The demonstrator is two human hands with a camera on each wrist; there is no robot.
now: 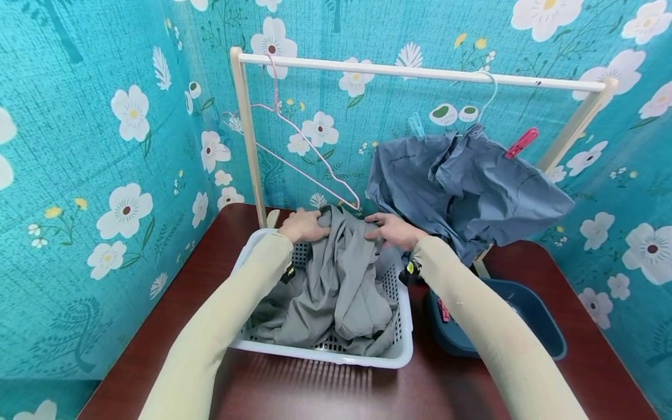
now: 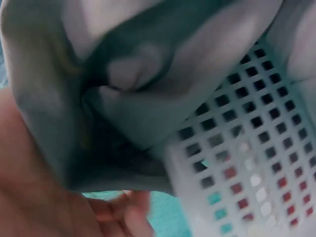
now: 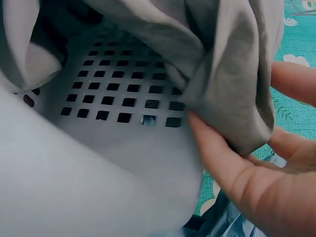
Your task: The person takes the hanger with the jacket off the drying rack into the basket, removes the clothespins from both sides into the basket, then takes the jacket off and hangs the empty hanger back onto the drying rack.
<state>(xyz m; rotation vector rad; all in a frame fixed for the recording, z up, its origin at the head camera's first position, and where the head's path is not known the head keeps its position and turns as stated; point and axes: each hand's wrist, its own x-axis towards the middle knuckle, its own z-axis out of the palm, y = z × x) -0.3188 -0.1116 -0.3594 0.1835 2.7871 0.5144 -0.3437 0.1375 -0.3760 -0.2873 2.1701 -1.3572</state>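
The table (image 1: 294, 392) carries the rack (image 1: 420, 71) near its far edge and, this side of it, the basket (image 1: 325, 353). The grey cloth (image 1: 325, 280) lies in the basket, long axis running from far edge to near edge, folds spreading toward both near corners. The left hand (image 1: 306, 226) and right hand (image 1: 394, 229) each grasp its raised far end; the bulk trails from the grip toward the near edge, neither hand plainly nearer.

Rumpled grey cloth (image 2: 44, 108), perforated basket (image 2: 247, 143)
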